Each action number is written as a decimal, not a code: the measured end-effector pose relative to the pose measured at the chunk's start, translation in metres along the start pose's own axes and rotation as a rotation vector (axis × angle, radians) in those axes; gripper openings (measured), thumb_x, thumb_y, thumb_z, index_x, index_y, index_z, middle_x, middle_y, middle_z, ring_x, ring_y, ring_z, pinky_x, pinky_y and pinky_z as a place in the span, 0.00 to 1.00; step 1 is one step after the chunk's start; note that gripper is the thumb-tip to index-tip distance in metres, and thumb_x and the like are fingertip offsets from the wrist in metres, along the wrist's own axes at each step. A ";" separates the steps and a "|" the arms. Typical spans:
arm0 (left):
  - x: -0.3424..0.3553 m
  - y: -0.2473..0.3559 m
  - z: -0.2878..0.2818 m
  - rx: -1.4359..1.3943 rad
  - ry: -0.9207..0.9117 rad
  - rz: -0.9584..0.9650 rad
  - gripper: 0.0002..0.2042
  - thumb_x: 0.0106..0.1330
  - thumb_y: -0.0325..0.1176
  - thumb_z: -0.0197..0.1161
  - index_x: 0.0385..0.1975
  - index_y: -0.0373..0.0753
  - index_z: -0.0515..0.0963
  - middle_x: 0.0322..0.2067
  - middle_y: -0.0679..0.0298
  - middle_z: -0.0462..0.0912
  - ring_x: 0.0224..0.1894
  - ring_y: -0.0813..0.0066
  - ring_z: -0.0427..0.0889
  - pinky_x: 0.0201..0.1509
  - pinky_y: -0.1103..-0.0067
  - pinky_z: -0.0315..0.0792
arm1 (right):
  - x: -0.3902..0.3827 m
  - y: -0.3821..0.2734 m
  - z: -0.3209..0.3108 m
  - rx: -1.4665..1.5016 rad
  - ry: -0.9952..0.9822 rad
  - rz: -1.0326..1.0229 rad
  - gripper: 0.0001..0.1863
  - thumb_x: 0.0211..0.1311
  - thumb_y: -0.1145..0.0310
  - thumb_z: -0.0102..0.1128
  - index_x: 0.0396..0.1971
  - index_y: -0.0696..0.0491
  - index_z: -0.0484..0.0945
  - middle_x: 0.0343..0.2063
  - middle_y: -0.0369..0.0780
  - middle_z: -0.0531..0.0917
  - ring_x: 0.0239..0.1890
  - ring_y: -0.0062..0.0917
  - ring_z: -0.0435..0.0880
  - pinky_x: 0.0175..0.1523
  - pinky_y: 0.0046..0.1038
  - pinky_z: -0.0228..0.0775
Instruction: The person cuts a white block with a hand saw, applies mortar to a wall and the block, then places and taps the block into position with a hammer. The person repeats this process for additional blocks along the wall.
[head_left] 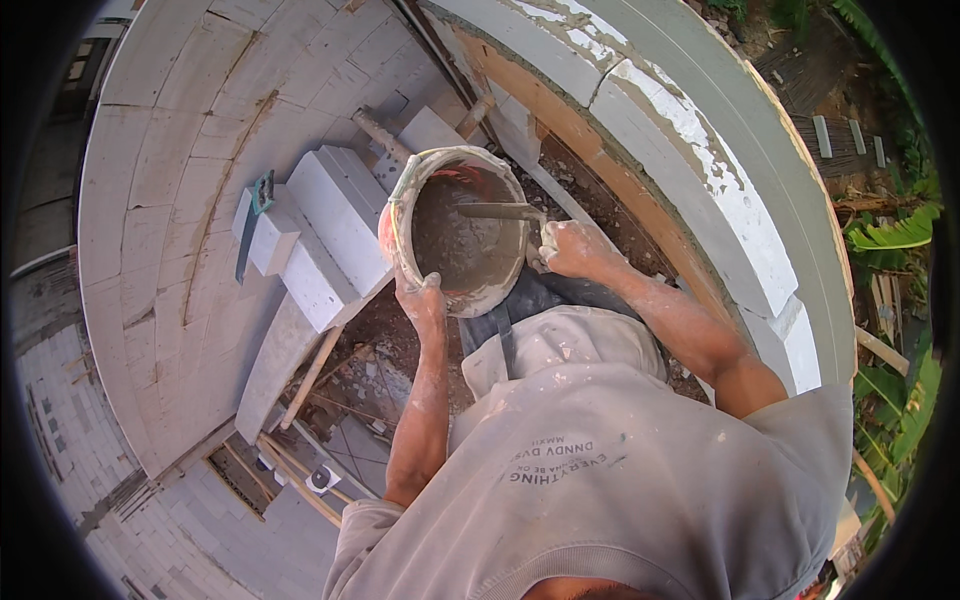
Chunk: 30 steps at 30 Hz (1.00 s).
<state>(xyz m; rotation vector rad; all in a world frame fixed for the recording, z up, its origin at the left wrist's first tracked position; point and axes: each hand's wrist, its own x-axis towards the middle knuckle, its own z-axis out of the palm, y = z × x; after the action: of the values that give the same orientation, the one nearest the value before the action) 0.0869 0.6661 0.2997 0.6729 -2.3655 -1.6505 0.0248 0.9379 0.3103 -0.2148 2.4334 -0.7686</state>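
I look down from the head camera and I see the work is at the bucket of mortar. The bucket [462,228] is round, pale on the outside and smeared, and it stands in front of my chest, between the stacked white blocks [335,225] on my left side and the curved white block wall [700,190] on my right side. Inside is wet grey mortar [465,245], rather low in the bucket.

My left hand [421,300] is closed on the near rim of the bucket; the fingers go over the edge and hold it steady. My right hand [572,248] is clamped on the handle of a trowel [500,211], and the blade reaches across into the bucket, over the mortar. Both hands and forearms are covered with dried splashes.

I judge that the step in hand is to take up or stir mortar with the trowel while the other hand keeps the bucket from moving. The next move, I think, needs the blade to go under the mortar and come up level, so nothing drops on the way to the wall. The left grip must stay firm, because the bucket stands on rough rubble.

A saw with a green handle [256,215] lies on the blocks at the left, well apart from my hands.
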 end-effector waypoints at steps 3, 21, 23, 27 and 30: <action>-0.013 0.013 0.018 -0.018 0.017 -0.028 0.30 0.50 0.19 0.56 0.59 0.27 0.69 0.53 0.54 0.77 0.55 0.67 0.73 0.62 0.77 0.62 | 0.044 -0.017 0.035 -0.100 0.129 0.066 0.15 0.51 0.69 0.55 0.35 0.62 0.81 0.33 0.56 0.84 0.37 0.47 0.86 0.44 0.42 0.78; -0.025 0.135 0.048 -0.250 -0.193 -0.279 0.22 0.46 0.16 0.55 0.45 0.28 0.77 0.36 0.63 0.81 0.36 0.72 0.79 0.44 0.78 0.72 | -0.079 0.053 -0.060 1.223 -0.449 0.298 0.13 0.63 0.58 0.56 0.24 0.51 0.73 0.17 0.31 0.69 0.11 0.15 0.67 0.14 0.23 0.60; -0.029 0.133 0.047 -0.234 -0.177 -0.328 0.23 0.46 0.16 0.55 0.47 0.27 0.76 0.38 0.62 0.81 0.37 0.71 0.79 0.46 0.77 0.72 | -0.102 0.073 -0.083 1.289 -0.373 0.258 0.13 0.63 0.59 0.56 0.24 0.52 0.73 0.17 0.31 0.70 0.11 0.16 0.67 0.14 0.24 0.60; -0.037 0.114 0.053 -0.183 -0.270 -0.329 0.24 0.46 0.15 0.55 0.49 0.27 0.76 0.41 0.60 0.81 0.39 0.69 0.80 0.49 0.76 0.71 | -0.147 0.132 -0.123 0.942 0.077 0.244 0.12 0.62 0.60 0.55 0.27 0.55 0.74 0.19 0.35 0.74 0.16 0.19 0.74 0.20 0.25 0.69; -0.038 0.112 0.059 -0.134 -0.354 -0.273 0.27 0.46 0.15 0.55 0.52 0.27 0.74 0.44 0.57 0.81 0.42 0.66 0.81 0.50 0.74 0.73 | -0.157 0.170 -0.139 -0.008 0.576 0.347 0.16 0.60 0.59 0.53 0.36 0.59 0.78 0.27 0.47 0.83 0.32 0.39 0.84 0.42 0.37 0.77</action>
<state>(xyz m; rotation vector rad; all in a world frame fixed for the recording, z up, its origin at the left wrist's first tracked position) 0.0676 0.7647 0.3854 0.7605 -2.4466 -2.1846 0.0781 1.1925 0.3810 0.4827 2.8884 -0.7317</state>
